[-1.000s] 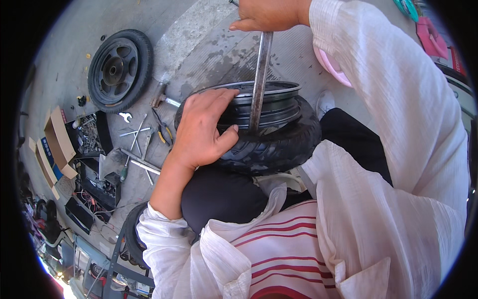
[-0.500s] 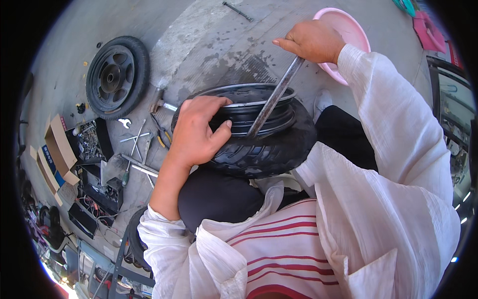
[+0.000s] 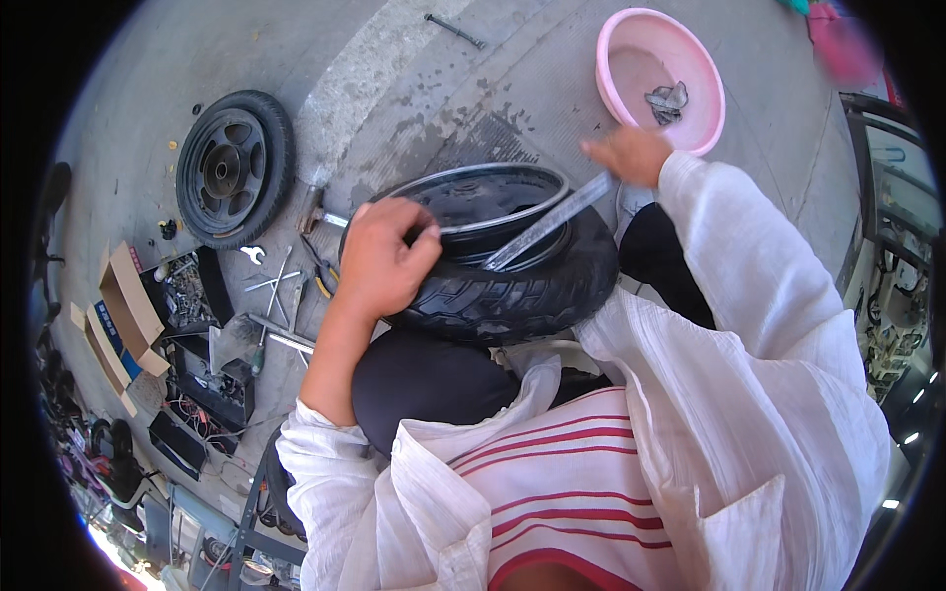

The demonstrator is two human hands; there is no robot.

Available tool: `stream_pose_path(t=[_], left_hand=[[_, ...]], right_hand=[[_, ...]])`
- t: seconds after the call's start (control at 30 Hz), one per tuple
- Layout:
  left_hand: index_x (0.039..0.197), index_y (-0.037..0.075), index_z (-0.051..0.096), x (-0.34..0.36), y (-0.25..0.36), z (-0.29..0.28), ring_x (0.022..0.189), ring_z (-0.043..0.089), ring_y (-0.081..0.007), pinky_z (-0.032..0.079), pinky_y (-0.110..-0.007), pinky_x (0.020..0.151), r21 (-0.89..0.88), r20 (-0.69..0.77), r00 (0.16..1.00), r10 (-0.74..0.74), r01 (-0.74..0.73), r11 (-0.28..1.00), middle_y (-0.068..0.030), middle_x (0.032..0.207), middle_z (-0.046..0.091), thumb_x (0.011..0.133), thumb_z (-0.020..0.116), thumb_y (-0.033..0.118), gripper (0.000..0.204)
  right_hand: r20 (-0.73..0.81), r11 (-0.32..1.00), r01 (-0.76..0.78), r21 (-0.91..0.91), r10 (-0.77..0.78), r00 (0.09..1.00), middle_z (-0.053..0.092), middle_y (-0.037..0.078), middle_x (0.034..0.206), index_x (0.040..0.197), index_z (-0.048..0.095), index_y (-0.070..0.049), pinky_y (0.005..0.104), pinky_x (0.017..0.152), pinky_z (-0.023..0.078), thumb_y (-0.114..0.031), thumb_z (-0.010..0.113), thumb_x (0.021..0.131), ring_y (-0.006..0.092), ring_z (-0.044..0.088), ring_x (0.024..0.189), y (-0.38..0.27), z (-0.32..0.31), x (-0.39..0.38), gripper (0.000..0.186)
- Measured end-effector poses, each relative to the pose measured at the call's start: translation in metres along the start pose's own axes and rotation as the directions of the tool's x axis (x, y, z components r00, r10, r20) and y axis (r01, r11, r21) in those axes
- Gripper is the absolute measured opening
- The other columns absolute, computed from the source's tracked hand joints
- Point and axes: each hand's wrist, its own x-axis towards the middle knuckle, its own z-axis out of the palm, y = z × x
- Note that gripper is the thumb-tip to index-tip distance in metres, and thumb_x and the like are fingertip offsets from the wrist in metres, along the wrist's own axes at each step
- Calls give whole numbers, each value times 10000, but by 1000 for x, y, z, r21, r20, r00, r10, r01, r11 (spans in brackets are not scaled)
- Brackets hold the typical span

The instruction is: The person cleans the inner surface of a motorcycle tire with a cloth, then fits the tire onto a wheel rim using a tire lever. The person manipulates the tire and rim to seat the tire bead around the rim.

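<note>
A black tyre point(image 3: 503, 300) lies in front of my knees, and a dark wheel rim point(image 3: 493, 202) with a shiny lip sits tilted, partly inside it. My left hand point(image 3: 389, 258) is closed over the rim's near-left edge, its fingertips partly hidden. In my right hand point(image 3: 631, 156), somewhat blurred, is the upper end of a flat metal tyre lever point(image 3: 552, 222). The lever slants down leftward, with its lower end wedged between the tyre and the rim.
A pink basin point(image 3: 603, 74) holding a grey cloth point(image 3: 667, 100) stands far right. Another wheel point(image 3: 281, 163) lies at the left. Nearer are a hammer point(image 3: 313, 212), pliers point(image 3: 323, 281), wrenches, open black toolboxes point(image 3: 212, 286) and a cardboard box point(image 3: 138, 310). A bolt point(image 3: 453, 32) lies far off.
My right hand has swung the lever downward, so it lies flatter. The rim has shifted slightly left and tilted. My left hand stays at the rim with its fingers more curled.
</note>
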Motion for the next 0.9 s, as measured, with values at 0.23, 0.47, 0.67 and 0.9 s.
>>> stream_pose_path(t=[0.23, 0.47, 0.67, 0.9], left_hand=[[870, 37, 684, -2, -3, -1, 832, 602, -315, 421, -402, 803, -21, -33, 999, -34, 33, 999, -115, 814, 658, 809, 702, 255, 227], [963, 14, 678, 21, -6, -4, 780, 611, -221, 469, -340, 756, -156, 66, 983, -169, 177, 972, -123, 826, 671, 831, 776, 339, 364], [970, -11, 699, 41, -19, -13, 805, 567, -124, 469, -299, 775, -292, 181, 953, -244, 289, 912, -30, 830, 660, 889, 750, 345, 369], [1115, -25, 712, 19, -56, -70, 878, 631, -159, 485, -321, 851, -228, 244, 900, -362, 416, 880, -78, 950, 708, 913, 709, 386, 458]], right_hand=[[-37, 994, 34, -107, -38, 999, 729, 154, 884, 873, 796, -96, 450, 806, 535, -613, 475, 992, 322, 687, 865, -20, -51, -14, 620], [-102, 985, 36, -168, -54, 993, 713, 99, 733, 774, 790, -105, 434, 676, 523, -723, 531, 899, 298, 646, 655, -1, -92, -24, 682], [-462, 892, -89, -443, -142, 875, 721, 129, 782, 879, 793, -101, 419, 695, 553, -704, 549, 898, 317, 689, 719, 0, -102, -52, 651], [-659, 906, -87, -413, -232, 715, 657, 70, 646, 796, 731, -133, 401, 553, 465, -610, 711, 803, 294, 637, 596, 27, -138, -160, 477]])
